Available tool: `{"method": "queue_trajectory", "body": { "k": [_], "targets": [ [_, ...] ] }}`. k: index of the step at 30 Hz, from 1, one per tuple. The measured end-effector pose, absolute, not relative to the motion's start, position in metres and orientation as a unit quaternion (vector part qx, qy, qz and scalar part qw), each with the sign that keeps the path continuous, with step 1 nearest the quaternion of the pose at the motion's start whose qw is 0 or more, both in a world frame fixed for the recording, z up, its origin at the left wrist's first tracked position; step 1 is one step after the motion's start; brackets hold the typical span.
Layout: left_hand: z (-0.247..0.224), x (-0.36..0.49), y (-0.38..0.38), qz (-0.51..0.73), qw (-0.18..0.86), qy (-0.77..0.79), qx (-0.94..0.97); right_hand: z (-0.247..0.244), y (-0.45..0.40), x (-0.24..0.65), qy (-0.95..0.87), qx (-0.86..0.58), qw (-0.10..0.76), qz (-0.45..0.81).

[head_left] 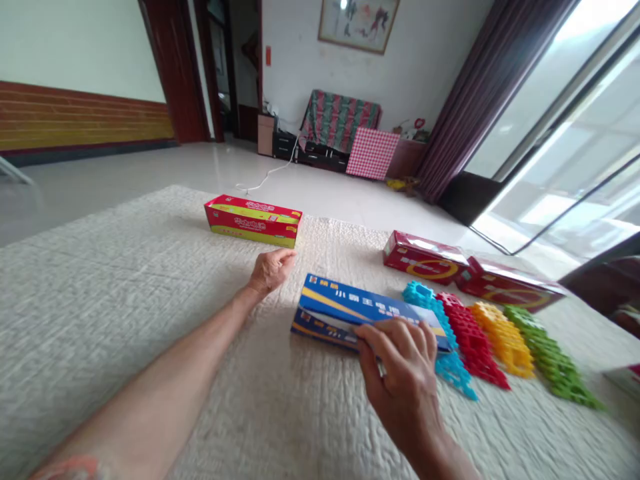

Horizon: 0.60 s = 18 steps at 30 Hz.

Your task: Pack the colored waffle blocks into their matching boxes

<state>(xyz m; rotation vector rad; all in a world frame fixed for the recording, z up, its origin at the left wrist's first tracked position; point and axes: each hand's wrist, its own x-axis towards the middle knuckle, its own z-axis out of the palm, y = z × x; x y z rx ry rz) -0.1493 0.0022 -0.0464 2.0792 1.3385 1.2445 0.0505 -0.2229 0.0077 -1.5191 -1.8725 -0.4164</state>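
Note:
A long blue box [360, 301] with yellow stripes and white characters lies on the pale quilted cloth [240, 407]. My right hand [403, 360] grips its front edge, fingers over the top and thumb at the front side. The lid gapes slightly along that edge, left of my fingers. My left hand [274, 268] is closed, between the blue box and a red and yellow-green box [253, 223], touching neither as far as I can see. Whether anything is inside its curled fingers is hidden. Beside the blue box's right end lie blue plastic pieces [457, 375], partly covered by it.
Rows of red [473, 340], yellow [504, 339] and green interlocking pieces [553, 353] lie to the right. Behind them stand two dark red boxes, one left [425, 257] and one right [515, 283]. Another box [627, 379] shows at the right edge. A cabinet [313, 155] stands across the room.

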Motion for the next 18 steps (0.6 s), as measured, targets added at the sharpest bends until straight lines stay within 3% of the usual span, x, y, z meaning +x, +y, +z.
{"method": "queue_trajectory", "body": {
  "k": [5, 11, 15, 18],
  "targets": [
    [-0.037, -0.137, -0.012, 0.418, 0.3, 0.41, 0.753, 0.0, -0.25, 0.076, -0.727, -0.555, 0.388, -0.112],
    [0.034, -0.14, -0.04, 0.299, 0.429, 0.286, 0.803, 0.013, -0.243, 0.137, -0.627, -0.62, 0.466, -0.074],
    [0.071, -0.13, -0.072, 0.176, 0.288, 0.266, 0.903, 0.006, -0.235, 0.157, -0.57, -0.667, 0.474, 0.07],
    [0.074, -0.12, -0.087, 0.119, 0.219, 0.253, 0.935, 0.0, -0.233, 0.156, -0.566, -0.676, 0.464, 0.089]
  ]
}}
